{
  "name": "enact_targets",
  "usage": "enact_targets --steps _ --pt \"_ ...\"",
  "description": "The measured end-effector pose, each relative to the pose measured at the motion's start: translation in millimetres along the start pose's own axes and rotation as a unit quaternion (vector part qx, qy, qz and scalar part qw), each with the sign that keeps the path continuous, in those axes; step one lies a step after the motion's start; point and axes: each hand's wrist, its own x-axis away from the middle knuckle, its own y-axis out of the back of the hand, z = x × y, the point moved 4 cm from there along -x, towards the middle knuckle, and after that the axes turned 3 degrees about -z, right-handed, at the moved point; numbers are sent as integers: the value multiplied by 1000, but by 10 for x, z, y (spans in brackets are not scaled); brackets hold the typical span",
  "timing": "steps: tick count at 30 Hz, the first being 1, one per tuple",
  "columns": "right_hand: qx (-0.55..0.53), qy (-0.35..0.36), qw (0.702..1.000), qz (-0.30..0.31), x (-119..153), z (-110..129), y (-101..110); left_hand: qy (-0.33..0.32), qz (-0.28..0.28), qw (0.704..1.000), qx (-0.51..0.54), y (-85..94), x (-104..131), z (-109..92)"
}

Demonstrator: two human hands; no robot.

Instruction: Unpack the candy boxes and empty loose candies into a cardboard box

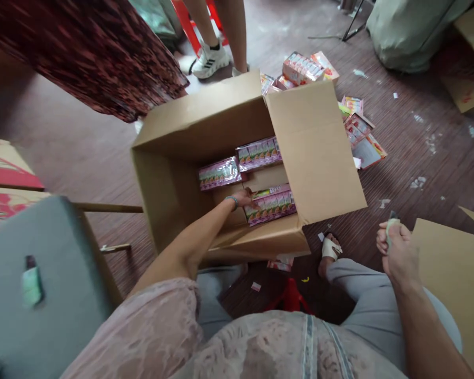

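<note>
An open cardboard box (318, 152) stands on the floor before me, flaps spread. Inside lie several shiny pink packs; one pack (220, 173) is at the middle and another pack (258, 153) beside it near the far wall. My left hand (244, 199) reaches into the box and touches the left end of the nearest pack (272, 206); its fingertips are partly hard to make out. On the right, outside the box, my right hand (398, 250) is closed round a small pale green tool (392, 229) with a dark tip.
Opened packs (304, 68) and scraps lie on the floor beyond the box and to its right. A grey stool (63, 237) carries a green object (32, 284). Another person's legs (237, 31) stand behind the box. Cardboard (450, 279) lies at the right.
</note>
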Motion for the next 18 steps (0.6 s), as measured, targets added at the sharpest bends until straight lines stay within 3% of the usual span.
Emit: enact_targets --steps 2,5,7,9,11,13,16,18 --pt "31 44 998 13 12 15 -80 -46 -39 995 -79 268 322 -187" --pt "131 142 981 35 166 91 -245 -123 -129 979 -96 769 956 -402" --pt "197 216 954 63 372 196 -396 -191 -205 955 -94 1065 1465 -462" --pt "241 300 916 110 640 361 -581 -269 -269 922 -72 1203 1978 -457" --pt "279 399 859 157 937 589 -784 -336 -295 894 -40 1120 2391 -401" --pt "344 482 780 202 1219 821 -1008 -373 -281 884 -14 856 2624 -315" --pt "502 522 630 280 1549 1039 -1377 -381 -261 887 22 406 2671 -169" --pt "589 517 530 323 1724 1087 -1606 -387 -287 875 51 231 2616 -88"
